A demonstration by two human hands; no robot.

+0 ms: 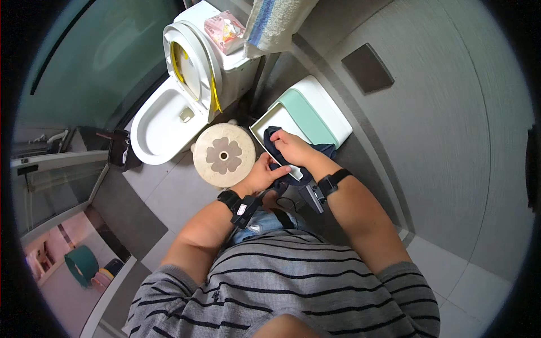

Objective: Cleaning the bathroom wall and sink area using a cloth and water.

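Note:
A dark navy cloth (324, 149) hangs over the near end of a pulled-out white drawer (277, 119), part of a white and mint-green plastic cabinet. My right hand (293, 148) grips the cloth above the drawer with bent fingers. At the drawer's near left edge, my left hand (263, 174) has its thumb and fingers closed on the rim, with cloth hanging just beside it. Whether the left fingers also pinch cloth is hidden. Black straps with small devices circle both wrists.
A round beige plastic stool (224, 155) with a flower pattern stands left of the drawer. Beyond it is a white toilet (160, 122) with its lid up and a pink tissue pack (224, 32) on the tank. A striped towel (274, 27) hangs above. Dark bin (123, 151) at left.

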